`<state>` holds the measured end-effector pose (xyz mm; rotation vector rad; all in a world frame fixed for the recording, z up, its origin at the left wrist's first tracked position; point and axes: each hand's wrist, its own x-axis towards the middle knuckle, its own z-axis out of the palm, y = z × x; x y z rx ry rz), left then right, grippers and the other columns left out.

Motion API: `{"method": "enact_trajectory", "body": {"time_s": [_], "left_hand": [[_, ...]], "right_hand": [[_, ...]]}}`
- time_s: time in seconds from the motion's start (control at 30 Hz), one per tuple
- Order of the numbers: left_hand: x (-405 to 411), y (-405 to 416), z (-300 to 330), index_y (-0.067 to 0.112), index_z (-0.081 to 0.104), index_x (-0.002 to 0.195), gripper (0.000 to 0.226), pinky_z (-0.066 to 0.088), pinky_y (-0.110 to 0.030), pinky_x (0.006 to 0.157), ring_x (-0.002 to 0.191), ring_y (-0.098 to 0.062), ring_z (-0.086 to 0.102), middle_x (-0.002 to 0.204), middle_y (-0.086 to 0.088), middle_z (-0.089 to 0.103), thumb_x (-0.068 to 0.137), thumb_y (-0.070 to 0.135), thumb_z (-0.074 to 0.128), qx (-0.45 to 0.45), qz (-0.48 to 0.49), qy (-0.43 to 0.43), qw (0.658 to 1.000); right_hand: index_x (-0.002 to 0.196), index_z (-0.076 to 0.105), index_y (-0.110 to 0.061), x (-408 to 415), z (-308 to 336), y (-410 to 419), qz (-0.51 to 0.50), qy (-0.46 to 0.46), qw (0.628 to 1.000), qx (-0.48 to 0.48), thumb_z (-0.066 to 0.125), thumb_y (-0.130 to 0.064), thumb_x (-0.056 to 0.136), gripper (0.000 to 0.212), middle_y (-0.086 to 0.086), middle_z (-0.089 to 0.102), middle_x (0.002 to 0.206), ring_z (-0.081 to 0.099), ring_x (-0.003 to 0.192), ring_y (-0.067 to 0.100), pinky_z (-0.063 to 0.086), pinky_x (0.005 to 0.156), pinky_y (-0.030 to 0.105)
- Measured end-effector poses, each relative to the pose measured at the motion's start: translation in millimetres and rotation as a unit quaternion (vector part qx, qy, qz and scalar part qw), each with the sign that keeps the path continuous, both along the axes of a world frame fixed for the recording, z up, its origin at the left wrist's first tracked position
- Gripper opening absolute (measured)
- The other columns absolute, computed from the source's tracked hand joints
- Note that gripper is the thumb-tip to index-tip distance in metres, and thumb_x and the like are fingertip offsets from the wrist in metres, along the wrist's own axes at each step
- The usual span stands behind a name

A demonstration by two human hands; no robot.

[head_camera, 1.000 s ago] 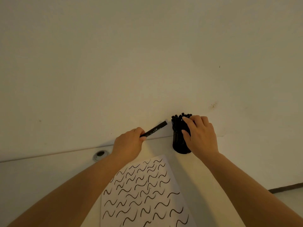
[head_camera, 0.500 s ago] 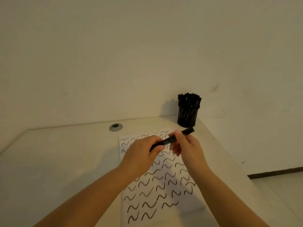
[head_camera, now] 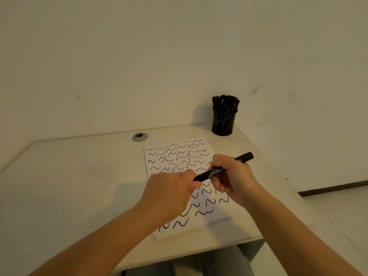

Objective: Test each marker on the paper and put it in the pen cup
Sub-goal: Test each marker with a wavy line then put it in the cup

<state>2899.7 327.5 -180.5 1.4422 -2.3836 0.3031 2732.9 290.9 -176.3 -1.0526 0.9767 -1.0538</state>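
Note:
A black marker [head_camera: 216, 172] lies slanted between both hands above the paper [head_camera: 179, 154], which is covered in black wavy test lines. My left hand [head_camera: 169, 193] is closed around the marker's lower left end, hiding that end. My right hand [head_camera: 232, 176] pinches the marker's middle, and the upper right end [head_camera: 247, 156] sticks out past its fingers. The black mesh pen cup [head_camera: 224, 124] stands at the desk's far right corner, packed with several black markers [head_camera: 226, 102], well away from both hands.
A pale desk [head_camera: 79, 176] meets the wall at the back. A grey cable grommet [head_camera: 139, 137] sits in the desk near the back edge. The desk's right edge runs diagonally past my right arm, with floor beyond it.
Both hands came back from the pen cup to above the paper. My right hand left the cup and took hold of the marker that my left hand carries.

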Motion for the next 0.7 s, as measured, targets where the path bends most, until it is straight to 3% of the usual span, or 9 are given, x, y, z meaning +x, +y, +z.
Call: {"method": "enact_trajectory", "body": {"time_s": [0.1,0.17,0.23,0.4,0.47,0.53,0.6,0.7], "left_hand": [[-2.4,-1.2,-7.3,0.027,0.041,0.087,0.029,0.031,-0.022,0.046,0.052,-0.012,0.046,0.058,0.012,0.041,0.094,0.045,0.02,0.098,-0.007,0.08,0.992],[-4.2,1.6,-6.2,0.03,0.038,0.077,0.026,0.041,-0.022,0.049,0.047,-0.005,0.051,0.054,0.01,0.048,0.094,0.043,0.024,0.172,-0.017,0.133,0.976],[-3.2,3.7,-7.5,0.032,0.041,0.07,0.029,0.04,-0.017,0.046,0.038,-0.002,0.048,0.048,0.007,0.052,0.095,0.04,0.028,0.243,-0.029,0.197,0.949],[3.1,6.0,-15.1,0.026,0.046,0.066,0.035,0.038,-0.014,0.048,0.04,-0.004,0.043,0.039,0.008,0.045,0.098,0.031,0.031,0.408,-0.093,0.319,0.85],[16.7,7.9,-21.2,0.02,0.047,0.068,0.035,0.036,-0.015,0.048,0.042,-0.005,0.039,0.044,0.01,0.036,0.095,0.038,0.033,0.478,-0.085,0.381,0.787],[33.6,4.5,-26.9,0.015,0.047,0.071,0.036,0.033,-0.016,0.046,0.042,-0.007,0.036,0.046,0.009,0.034,0.09,0.042,0.033,0.488,-0.015,0.464,0.739],[43.2,-4.1,-32.6,0.012,0.049,0.074,0.036,0.036,-0.018,0.047,0.043,-0.008,0.045,0.046,0.007,0.043,0.093,0.038,0.032,0.433,0.029,0.489,0.757],[29.9,-14.6,-34.7,0.021,0.056,0.076,0.037,0.046,-0.024,0.06,0.061,-0.006,0.062,0.065,0.011,0.067,0.092,0.044,0.031,0.306,0.003,0.395,0.866]], "right_hand": [[0.049,0.05,-0.005,-1.1,-2.8,0.0,-0.001,0.004,1.0,-0.021,0.046,-0.006,0.081,0.032,0.009,0.04,0.035,0.03,0.031,0.018,0.022,0.037,0.023],[0.044,0.048,-0.009,-2.1,-6.2,-1.8,0.003,-0.005,0.999,-0.033,0.046,-0.003,0.08,0.036,0.008,0.038,0.035,0.029,0.031,0.018,0.021,0.038,0.022],[0.041,0.047,-0.013,-3.5,-12.0,-2.7,0.022,-0.018,0.998,-0.048,0.046,-0.003,0.078,0.039,0.007,0.038,0.036,0.029,0.031,0.017,0.022,0.037,0.02],[0.042,0.039,-0.011,-7.8,-22.0,-6.7,0.07,-0.065,0.992,-0.084,0.049,-0.006,0.063,0.023,0.006,0.037,0.036,0.03,0.027,0.014,0.024,0.035,0.013],[0.041,0.04,-0.014,-28.1,-18.3,-16.1,0.018,-0.163,0.984,-0.064,0.047,-0.006,0.058,0.021,0.003,0.034,0.031,0.026,0.024,0.01,0.018,0.034,0.01],[0.042,0.044,-0.017,-56.0,-15.6,-27.1,-0.053,-0.151,0.983,-0.086,0.043,-0.004,0.069,0.03,0.0,0.04,0.035,0.028,0.027,0.011,0.015,0.036,0.017],[0.051,0.051,-0.015,-65.9,-19.5,-26.9,-0.073,-0.016,0.989,-0.125,0.042,-0.003,0.085,0.038,0.0,0.045,0.042,0.033,0.035,0.013,0.019,0.038,0.02],[0.077,0.066,-0.011,-54.8,-35.8,-17.3,-0.018,0.133,0.982,-0.135,0.057,-0.008,0.086,0.013,-0.005,0.057,0.055,0.048,0.05,0.01,0.036,0.043,0.018]]}}
